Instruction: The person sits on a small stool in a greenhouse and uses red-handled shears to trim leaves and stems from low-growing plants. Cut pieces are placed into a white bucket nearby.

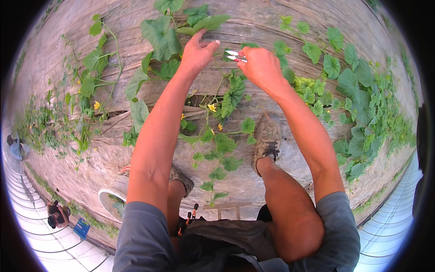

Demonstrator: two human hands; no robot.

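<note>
My right hand (261,66) grips a pair of small thread-style snips (236,56) with red and pale metal parts, blades pointing left. My left hand (198,56) is raised beside them with thumb and index finger apart. Its index fingertip meets the underside of a broad green leaf (209,23); I see nothing held in it. Below and between my hands, a vine with a crinkled leaf (234,93) and a yellow flower (212,107) rises from a slit in the ground sheet (285,170). A larger leaf (161,35) stands left of my left hand.
More vines (360,88) spread at right, and others (98,64) at left. A white bucket (112,197) lies tilted near my left foot. My shoe (266,142) stands beside trailing leaves. At far left are a person (57,216), a blue crate (81,228) and another person (16,148).
</note>
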